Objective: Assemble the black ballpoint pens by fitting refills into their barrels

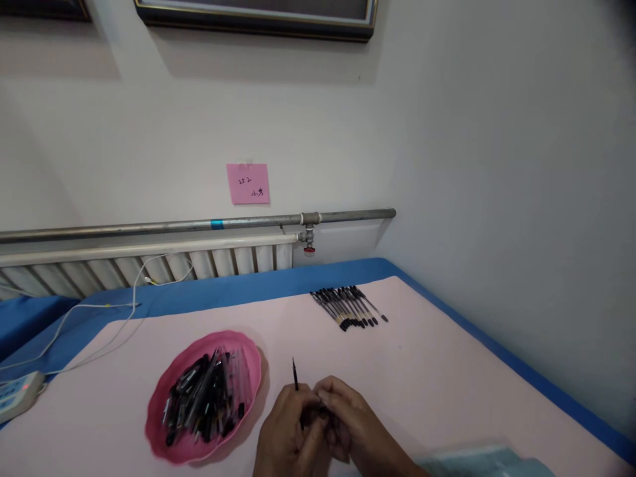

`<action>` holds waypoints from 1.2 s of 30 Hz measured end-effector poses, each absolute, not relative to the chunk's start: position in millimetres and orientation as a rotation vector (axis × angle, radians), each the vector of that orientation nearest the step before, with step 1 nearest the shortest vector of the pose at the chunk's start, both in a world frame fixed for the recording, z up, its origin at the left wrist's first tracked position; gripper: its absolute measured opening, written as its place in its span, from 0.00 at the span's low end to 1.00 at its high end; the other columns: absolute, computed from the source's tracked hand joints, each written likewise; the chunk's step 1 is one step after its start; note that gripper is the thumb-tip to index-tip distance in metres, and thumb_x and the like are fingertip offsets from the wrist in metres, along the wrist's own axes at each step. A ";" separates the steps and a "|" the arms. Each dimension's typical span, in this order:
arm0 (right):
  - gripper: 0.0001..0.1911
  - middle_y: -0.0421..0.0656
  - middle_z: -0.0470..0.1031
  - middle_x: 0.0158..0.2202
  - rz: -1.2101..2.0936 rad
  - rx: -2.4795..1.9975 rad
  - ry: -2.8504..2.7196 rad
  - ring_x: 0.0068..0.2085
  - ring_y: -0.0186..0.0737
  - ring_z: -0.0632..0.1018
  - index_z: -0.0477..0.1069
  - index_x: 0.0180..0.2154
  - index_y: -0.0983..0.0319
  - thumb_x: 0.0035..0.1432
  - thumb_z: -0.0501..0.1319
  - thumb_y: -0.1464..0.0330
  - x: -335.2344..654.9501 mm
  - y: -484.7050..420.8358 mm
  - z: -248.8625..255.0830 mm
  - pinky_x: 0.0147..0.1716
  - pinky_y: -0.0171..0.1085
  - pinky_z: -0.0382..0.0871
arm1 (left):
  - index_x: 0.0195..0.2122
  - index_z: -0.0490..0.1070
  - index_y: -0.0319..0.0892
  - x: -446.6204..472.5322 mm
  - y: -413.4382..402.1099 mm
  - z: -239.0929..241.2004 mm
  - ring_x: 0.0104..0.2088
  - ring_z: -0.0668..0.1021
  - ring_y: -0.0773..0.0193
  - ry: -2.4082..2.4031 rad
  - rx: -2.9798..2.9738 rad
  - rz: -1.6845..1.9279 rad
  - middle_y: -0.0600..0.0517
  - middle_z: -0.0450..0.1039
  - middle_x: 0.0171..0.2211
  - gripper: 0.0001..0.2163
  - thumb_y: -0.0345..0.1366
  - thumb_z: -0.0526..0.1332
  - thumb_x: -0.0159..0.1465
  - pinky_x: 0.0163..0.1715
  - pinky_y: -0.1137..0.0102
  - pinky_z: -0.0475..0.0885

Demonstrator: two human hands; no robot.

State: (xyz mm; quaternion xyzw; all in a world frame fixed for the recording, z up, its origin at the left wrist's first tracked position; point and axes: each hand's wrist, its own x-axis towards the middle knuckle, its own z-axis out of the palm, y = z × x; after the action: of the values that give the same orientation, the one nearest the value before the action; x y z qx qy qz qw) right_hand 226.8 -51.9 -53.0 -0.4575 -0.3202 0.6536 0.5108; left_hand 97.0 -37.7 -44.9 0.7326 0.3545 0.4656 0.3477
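My left hand [285, 427] and my right hand [352, 424] meet at the near edge of the pink table mat [447, 371], fingers curled together around a black pen [297, 379]. Its thin tip sticks up and away from my left hand. Both hands are closed on the pen's body, which is mostly hidden between the fingers. Just left of my hands stands a pink oval tray [251, 361] heaped with several black and clear pen parts. A neat row of several finished black pens [348, 307] lies farther back on the mat, to the right.
The mat lies on a blue-covered table [258, 291] against a white wall with a radiator [149, 265] and pipe. A white cable [99, 324] runs to a small device [17, 394] at the left edge. A pink note [248, 183] is on the wall.
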 end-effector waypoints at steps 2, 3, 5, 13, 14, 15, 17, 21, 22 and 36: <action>0.14 0.31 0.62 0.12 1.579 -1.100 -0.749 0.13 0.25 0.59 0.65 0.27 0.59 0.47 0.62 0.56 226.4 -51.7 -50.9 0.13 0.27 0.44 | 0.32 0.71 0.44 96.8 -37.6 -44.3 0.30 0.73 0.65 0.918 1.909 1.216 0.51 0.70 0.29 0.05 0.33 0.55 0.59 0.30 0.72 0.68; 0.14 0.31 0.62 0.12 1.585 -1.099 -0.732 0.13 0.25 0.59 0.65 0.27 0.59 0.46 0.63 0.56 226.1 -51.6 -49.9 0.13 0.27 0.44 | 0.32 0.70 0.44 96.7 -37.5 -44.2 0.30 0.73 0.65 0.917 1.919 1.222 0.51 0.70 0.29 0.05 0.32 0.55 0.59 0.30 0.72 0.68; 0.14 0.31 0.64 0.13 1.598 -1.099 -0.685 0.14 0.25 0.59 0.66 0.30 0.59 0.46 0.63 0.56 225.4 -51.7 -48.1 0.13 0.27 0.43 | 0.32 0.70 0.44 96.8 -37.7 -44.6 0.30 0.73 0.65 0.906 1.960 1.238 0.51 0.70 0.29 0.05 0.32 0.54 0.59 0.30 0.72 0.69; 0.18 0.31 0.59 0.10 1.754 -1.048 -0.566 0.13 0.26 0.57 0.64 0.20 0.61 0.46 0.62 0.54 224.9 -56.3 -41.5 0.12 0.29 0.41 | 0.38 0.71 0.44 97.5 -39.3 -57.3 0.40 0.75 0.59 0.892 2.249 1.346 0.44 0.74 0.37 0.10 0.31 0.51 0.62 0.39 0.66 0.72; 0.17 0.31 0.59 0.11 1.757 -1.041 -0.552 0.13 0.26 0.58 0.63 0.21 0.61 0.45 0.63 0.56 226.3 -56.4 -40.4 0.13 0.28 0.42 | 0.38 0.71 0.44 97.7 -39.2 -57.9 0.40 0.75 0.59 0.879 2.250 1.338 0.45 0.74 0.37 0.10 0.31 0.51 0.62 0.39 0.66 0.72; 0.16 0.31 0.60 0.12 1.753 -1.036 -0.537 0.14 0.25 0.58 0.63 0.21 0.61 0.44 0.64 0.57 228.1 -56.1 -39.2 0.13 0.28 0.42 | 0.39 0.71 0.44 97.8 -39.0 -57.9 0.40 0.75 0.59 0.868 2.234 1.330 0.45 0.74 0.38 0.10 0.31 0.51 0.62 0.40 0.65 0.71; 0.15 0.31 0.60 0.13 1.732 -1.031 -0.513 0.15 0.25 0.59 0.63 0.21 0.61 0.43 0.66 0.60 232.3 -54.7 -36.6 0.14 0.28 0.42 | 0.40 0.71 0.44 97.9 -37.9 -56.5 0.38 0.75 0.60 0.885 2.152 1.300 0.46 0.73 0.36 0.11 0.30 0.52 0.61 0.38 0.66 0.71; 0.13 0.31 0.62 0.14 1.649 -1.025 -0.495 0.16 0.23 0.59 0.65 0.25 0.62 0.42 0.68 0.63 240.6 -51.3 -33.0 0.15 0.27 0.40 | 0.35 0.71 0.42 96.4 -33.5 -52.0 0.31 0.74 0.62 1.058 1.852 1.122 0.49 0.72 0.30 0.07 0.34 0.55 0.60 0.32 0.69 0.70; 0.13 0.31 0.62 0.14 1.628 -1.024 -0.496 0.16 0.24 0.59 0.66 0.26 0.62 0.43 0.68 0.63 242.1 -50.9 -32.9 0.15 0.27 0.41 | 0.34 0.71 0.42 95.8 -32.3 -51.3 0.30 0.74 0.63 1.087 1.767 1.068 0.50 0.72 0.29 0.07 0.36 0.55 0.60 0.31 0.69 0.69; 0.12 0.40 0.76 0.30 1.556 -0.962 -0.571 0.18 0.23 0.64 0.74 0.34 0.61 0.44 0.68 0.66 243.2 -52.6 -38.4 0.14 0.27 0.46 | 0.32 0.71 0.39 93.8 -30.2 -43.9 0.24 0.71 0.66 1.066 1.424 0.870 0.53 0.69 0.23 0.13 0.44 0.55 0.57 0.25 0.71 0.66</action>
State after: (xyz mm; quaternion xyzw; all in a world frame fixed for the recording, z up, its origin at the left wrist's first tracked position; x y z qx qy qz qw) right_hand 243.2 -52.6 -38.4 -0.4108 -0.2436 0.6643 0.5750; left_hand 93.8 -30.2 -43.9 0.6011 0.4500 0.3675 0.5487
